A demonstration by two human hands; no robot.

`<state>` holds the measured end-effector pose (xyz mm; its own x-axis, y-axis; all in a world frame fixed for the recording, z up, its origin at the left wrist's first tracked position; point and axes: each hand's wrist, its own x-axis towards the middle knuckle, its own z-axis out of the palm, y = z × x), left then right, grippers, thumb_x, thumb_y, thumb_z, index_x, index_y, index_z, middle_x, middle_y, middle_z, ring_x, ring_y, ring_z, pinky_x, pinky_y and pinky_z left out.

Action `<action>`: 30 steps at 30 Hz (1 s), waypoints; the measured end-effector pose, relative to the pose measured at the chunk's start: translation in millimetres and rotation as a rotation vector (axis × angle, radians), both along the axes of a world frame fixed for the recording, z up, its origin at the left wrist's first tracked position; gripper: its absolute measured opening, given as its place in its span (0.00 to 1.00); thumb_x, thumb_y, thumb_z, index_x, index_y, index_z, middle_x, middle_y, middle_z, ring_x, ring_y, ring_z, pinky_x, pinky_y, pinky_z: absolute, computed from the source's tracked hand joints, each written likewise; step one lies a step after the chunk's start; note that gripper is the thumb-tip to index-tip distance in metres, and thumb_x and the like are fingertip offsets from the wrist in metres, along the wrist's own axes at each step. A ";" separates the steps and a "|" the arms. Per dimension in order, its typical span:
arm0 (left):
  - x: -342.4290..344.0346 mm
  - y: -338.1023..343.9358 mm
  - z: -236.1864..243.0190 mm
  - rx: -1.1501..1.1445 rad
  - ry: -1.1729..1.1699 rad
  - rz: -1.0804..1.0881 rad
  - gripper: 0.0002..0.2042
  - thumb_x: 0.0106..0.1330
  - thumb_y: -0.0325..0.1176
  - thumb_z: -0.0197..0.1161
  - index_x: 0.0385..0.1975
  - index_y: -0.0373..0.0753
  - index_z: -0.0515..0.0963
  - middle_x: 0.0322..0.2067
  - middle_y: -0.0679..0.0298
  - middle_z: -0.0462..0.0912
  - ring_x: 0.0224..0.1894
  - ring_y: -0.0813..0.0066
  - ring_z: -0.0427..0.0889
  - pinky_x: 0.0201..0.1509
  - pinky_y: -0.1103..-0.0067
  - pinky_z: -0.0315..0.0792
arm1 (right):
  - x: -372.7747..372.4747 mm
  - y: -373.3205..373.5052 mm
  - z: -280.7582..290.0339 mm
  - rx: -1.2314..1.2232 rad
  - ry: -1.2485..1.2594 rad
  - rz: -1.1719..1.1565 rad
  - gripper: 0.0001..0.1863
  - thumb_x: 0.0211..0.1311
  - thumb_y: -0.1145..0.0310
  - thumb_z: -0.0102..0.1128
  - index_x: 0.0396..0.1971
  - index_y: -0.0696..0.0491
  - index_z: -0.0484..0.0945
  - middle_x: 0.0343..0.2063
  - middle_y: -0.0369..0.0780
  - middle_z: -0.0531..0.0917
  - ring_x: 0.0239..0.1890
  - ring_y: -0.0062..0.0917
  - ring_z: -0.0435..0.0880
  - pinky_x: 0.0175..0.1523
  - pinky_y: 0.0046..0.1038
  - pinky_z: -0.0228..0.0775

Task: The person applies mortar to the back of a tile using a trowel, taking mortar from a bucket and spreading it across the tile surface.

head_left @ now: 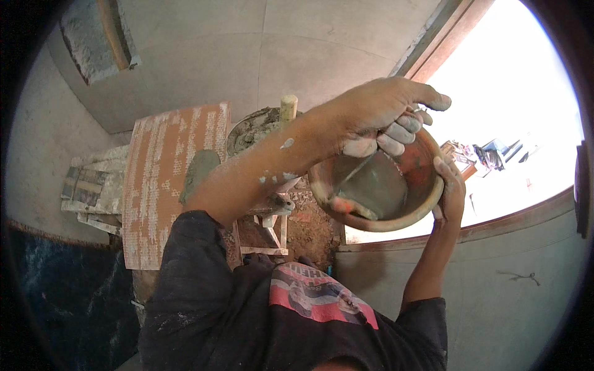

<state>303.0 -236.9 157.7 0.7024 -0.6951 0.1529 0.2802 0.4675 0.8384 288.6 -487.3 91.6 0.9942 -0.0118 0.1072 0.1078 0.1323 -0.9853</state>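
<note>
The right hand (453, 191) holds the side of a round reddish bowl (424, 157), fingers over the rim, so the bowl lies directly to the left of that grip, its mouth facing the wearer. Being round, the bowl shows no long axis. The left hand (387, 120) is over the bowl's far edge, fingers curled and coated grey, thumb stretched out to the right; whether it grips the rim or anything else cannot be told. The right hand is thus the one plainly in contact. Below the left hand, grey liquid (377, 185) lies inside, and an orange, pale-tipped piece (349, 207) rests by the near left wall, its long axis slanting down to the right. The left forearm crosses in front of the things left of the bowl, partly covering a container of mortar (250, 131) with an upright wooden handle (288, 108). Farther left of the grip stands a ridged orange-brown panel (164, 179) bearing a grey mortar patch (201, 170). Beyond the right hand, a window sill (526, 219) bounds that side, with a jumbled heap (495, 154) outside.
</note>
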 end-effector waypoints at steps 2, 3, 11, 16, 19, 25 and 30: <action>2.6 6.4 1.5 0.045 -0.024 0.098 0.16 0.66 0.45 0.59 0.29 0.35 0.73 0.12 0.80 0.58 0.10 0.93 0.53 0.08 0.91 0.47 | 11.8 9.1 11.7 -0.043 0.005 0.034 0.21 0.63 0.67 0.55 0.48 0.70 0.71 0.39 0.50 0.79 0.40 0.29 0.81 0.47 0.28 0.74; 7.2 10.3 -0.9 0.028 -0.063 0.101 0.17 0.65 0.45 0.60 0.32 0.33 0.74 0.12 0.79 0.58 0.10 0.93 0.53 0.09 0.91 0.47 | 17.2 12.6 12.8 -0.063 0.000 -0.029 0.21 0.63 0.68 0.56 0.48 0.70 0.70 0.38 0.48 0.79 0.38 0.28 0.80 0.45 0.27 0.74; 30.0 52.9 -6.2 -0.011 0.010 0.174 0.20 0.65 0.45 0.60 0.37 0.29 0.75 0.12 0.79 0.57 0.10 0.91 0.52 0.10 0.89 0.46 | 53.9 55.9 31.6 -0.073 0.009 -0.019 0.17 0.61 0.68 0.60 0.42 0.68 0.75 0.34 0.43 0.80 0.35 0.24 0.79 0.42 0.22 0.72; 35.9 72.6 -15.1 -0.049 0.019 0.208 0.19 0.65 0.45 0.60 0.36 0.30 0.75 0.11 0.79 0.56 0.10 0.91 0.52 0.10 0.88 0.44 | 69.3 61.8 33.7 -0.185 -0.002 0.015 0.16 0.61 0.68 0.61 0.40 0.66 0.77 0.30 0.40 0.81 0.32 0.22 0.79 0.39 0.21 0.72; 40.0 78.7 -21.2 -0.069 0.016 0.184 0.19 0.65 0.45 0.60 0.36 0.30 0.75 0.11 0.79 0.56 0.10 0.91 0.51 0.09 0.88 0.44 | 69.3 73.5 35.1 -0.226 -0.017 -0.009 0.15 0.61 0.68 0.62 0.40 0.65 0.77 0.30 0.40 0.80 0.31 0.21 0.79 0.38 0.20 0.72; 42.0 79.3 -22.8 -0.071 -0.003 0.133 0.18 0.65 0.46 0.60 0.34 0.32 0.75 0.10 0.81 0.55 0.10 0.92 0.51 0.09 0.89 0.45 | 63.9 80.7 36.7 -0.221 -0.014 -0.049 0.16 0.61 0.69 0.61 0.42 0.67 0.76 0.33 0.43 0.81 0.36 0.25 0.80 0.44 0.22 0.72; 40.8 69.5 -19.4 -0.074 -0.005 0.077 0.16 0.65 0.45 0.60 0.31 0.35 0.75 0.11 0.82 0.55 0.09 0.93 0.50 0.08 0.89 0.44 | 48.7 75.1 30.9 -0.148 0.008 -0.056 0.19 0.63 0.69 0.57 0.47 0.69 0.73 0.39 0.46 0.80 0.42 0.29 0.80 0.51 0.28 0.71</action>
<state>343.8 -167.4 138.4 0.7524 -0.6258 0.2056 0.2369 0.5483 0.8020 337.3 -412.1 122.5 0.9933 -0.0519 0.1035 0.1026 -0.0206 -0.9945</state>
